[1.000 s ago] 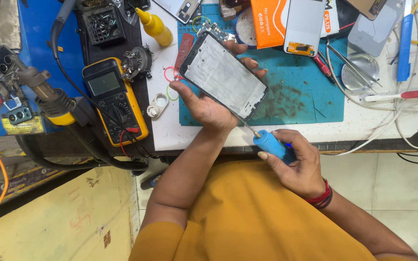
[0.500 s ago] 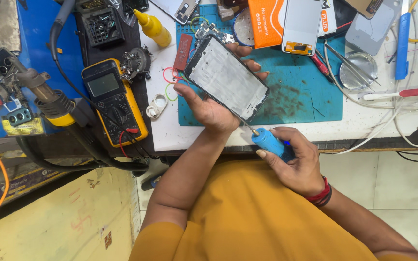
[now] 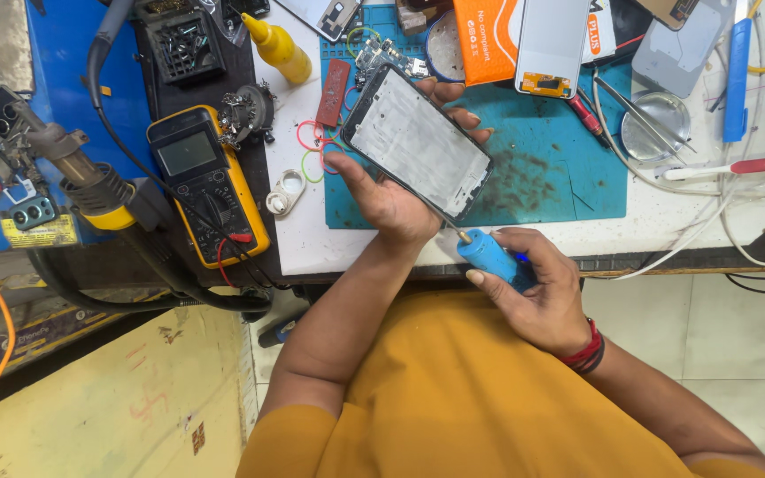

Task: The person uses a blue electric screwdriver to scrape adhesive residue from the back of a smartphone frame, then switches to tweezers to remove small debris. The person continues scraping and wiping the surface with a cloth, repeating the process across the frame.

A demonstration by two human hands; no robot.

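The phone frame point(image 3: 416, 142) is pale grey inside a black rim; at its 5 o'clock the screwdriver point(image 3: 492, 257) is bright blue. The mat point(image 3: 533, 181) beneath is teal, scuffed dark. At the frame's 9 o'clock sits a yellow-and-black meter point(image 3: 208, 181); at 11 o'clock a yellow bottle point(image 3: 274, 48); at 1 o'clock an orange box point(image 3: 484, 40).

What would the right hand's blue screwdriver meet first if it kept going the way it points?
Probably the phone frame in the left hand: the right hand aims the screwdriver at its lower edge, though depth is unclear.
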